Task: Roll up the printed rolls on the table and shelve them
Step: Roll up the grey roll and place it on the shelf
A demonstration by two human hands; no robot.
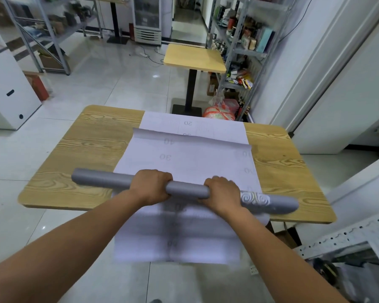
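1. Two bare forearms reach forward from the bottom edge toward the wooden table (pixel 74 162).
2. Left hand (pixel 150 185) is clenched over the grey roll (pixel 187 189), fingers curled round it from above.
3. Right hand (pixel 222 195) grips the same roll just beside the left, with a short bare stretch of tube between them.
4. That roll lies crosswise near the table's near edge. Its left end juts past the paper, and its right end shows a pale swirl pattern (pixel 255 199). I cannot tell whether it rests on the table or is held just above it.
5. Under the roll, a white printed sheet (pixel 184 158) with faint numbers runs away from the person. Its near part hangs over the table edge, and its far edge curls up slightly.
6. A second white sheet (pixel 193 123) lies beneath it and reaches the table's far edge.
7. Beyond stands a small yellow table (pixel 194 56) on a black pedestal, with pink and orange bags (pixel 221 110) on the floor near its base.
8. Metal shelving (pixel 239 40) loaded with boxes and bottles lines the right side, and another rack (pixel 42 29) stands far left.
9. A white perforated shelf rail (pixel 348 239) shows at lower right.
10. A glass-door cooler (pixel 147 18) stands at the back, and a white cabinet (pixel 7 88) is at left.
11. Glossy pale tiles (pixel 109 84) cover the floor.
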